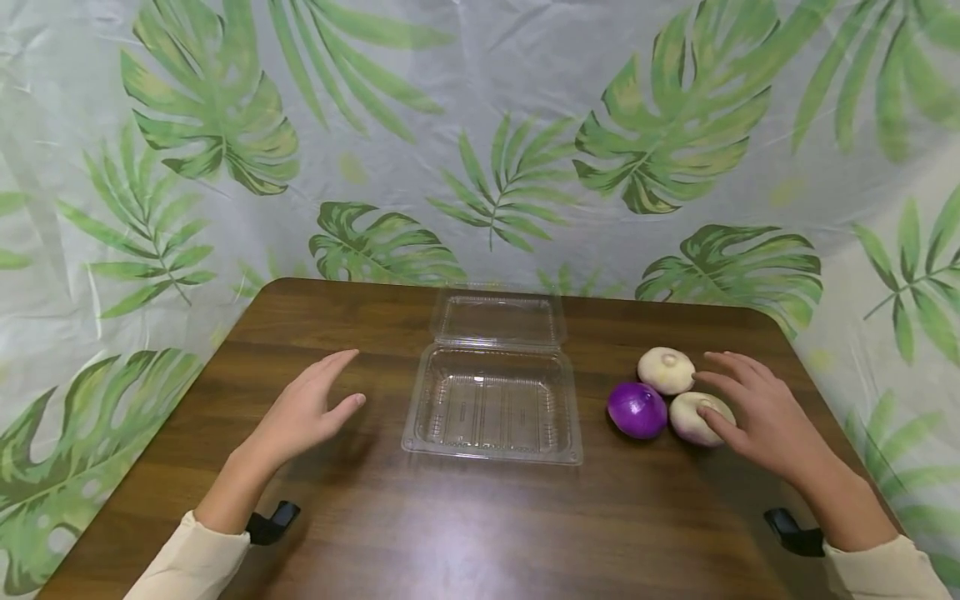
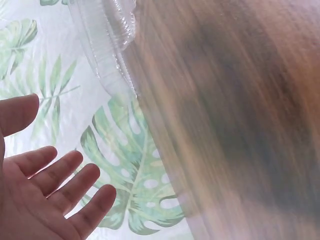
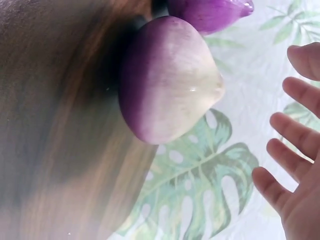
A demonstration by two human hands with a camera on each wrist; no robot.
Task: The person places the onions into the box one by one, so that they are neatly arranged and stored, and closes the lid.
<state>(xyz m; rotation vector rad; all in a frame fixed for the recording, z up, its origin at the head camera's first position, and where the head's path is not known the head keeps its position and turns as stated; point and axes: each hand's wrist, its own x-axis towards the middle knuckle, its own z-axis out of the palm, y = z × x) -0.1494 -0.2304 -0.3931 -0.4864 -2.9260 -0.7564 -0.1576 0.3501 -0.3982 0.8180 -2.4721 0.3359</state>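
My left hand (image 1: 303, 408) hovers left of a clear plastic clamshell box (image 1: 491, 457), fingers spread and nothing in it. The box lies with its lid (image 1: 497, 321) folded back, away from me. In the left wrist view, the left hand (image 2: 50, 195) shows its palm and relaxed fingers. On the right, my right hand (image 1: 765, 417) is held over and beside a white-and-purple onion (image 1: 697, 421), its fingers apart; contact cannot be told. A second whitish onion (image 1: 666, 371) and a glossy purple onion (image 1: 636, 410) sit close by. The right wrist view shows the near onion (image 3: 167, 82) apart from the right hand (image 3: 300, 165).
Everything stands on a brown wooden table (image 1: 465, 533) with rounded far corners. A leaf-patterned cloth (image 1: 495, 83) hangs behind and at both sides of it. Each wrist wears a black strap (image 1: 272, 523).
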